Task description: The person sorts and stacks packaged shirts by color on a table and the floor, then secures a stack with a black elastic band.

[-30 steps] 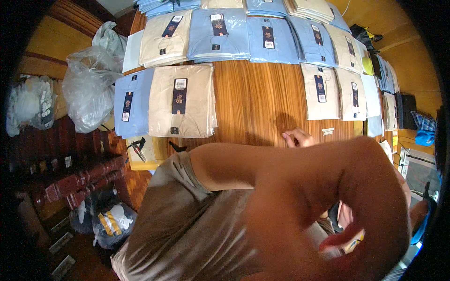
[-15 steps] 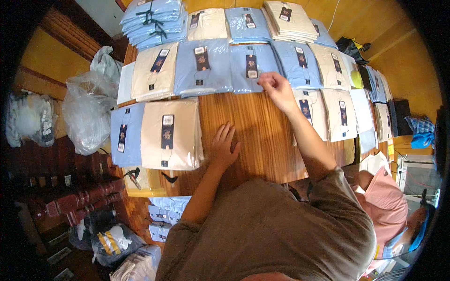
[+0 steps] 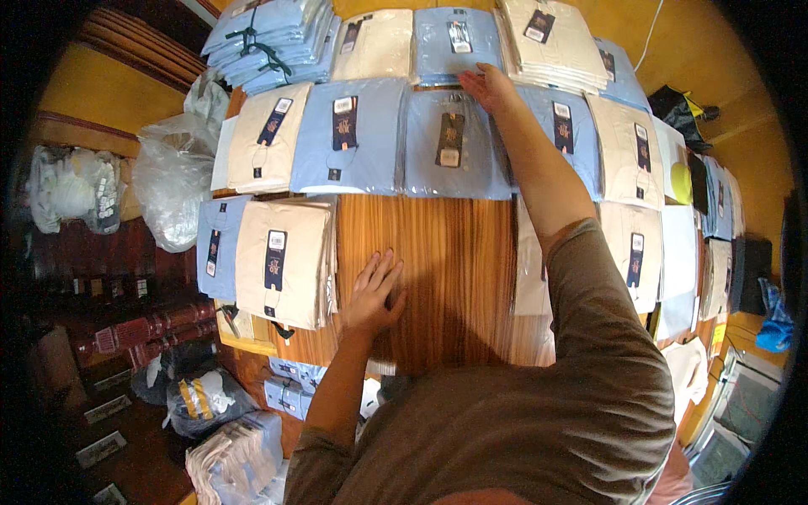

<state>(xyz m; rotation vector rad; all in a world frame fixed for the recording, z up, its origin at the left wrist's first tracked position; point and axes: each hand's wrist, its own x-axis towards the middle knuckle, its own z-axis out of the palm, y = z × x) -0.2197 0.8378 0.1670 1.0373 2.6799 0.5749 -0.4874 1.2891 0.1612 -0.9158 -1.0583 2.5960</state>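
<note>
The left hand (image 3: 371,305) rests palm down on the striped wooden surface (image 3: 454,295), its fingers spread apart. Just left of those fingers sits a cream garment stack (image 3: 307,240) in clear plastic with 1 dark tag showing on top; beyond it, farther left, lies a narrow blue pack (image 3: 227,265). The right hand (image 3: 495,91) is stretched farther out, fingers slightly apart at the near edge of the upper blue pack (image 3: 436,59); I cannot tell whether they touch it. Nearer than these fingers lies the middle blue pack (image 3: 422,172). To their right stands a taller cream pile (image 3: 576,59).
</note>
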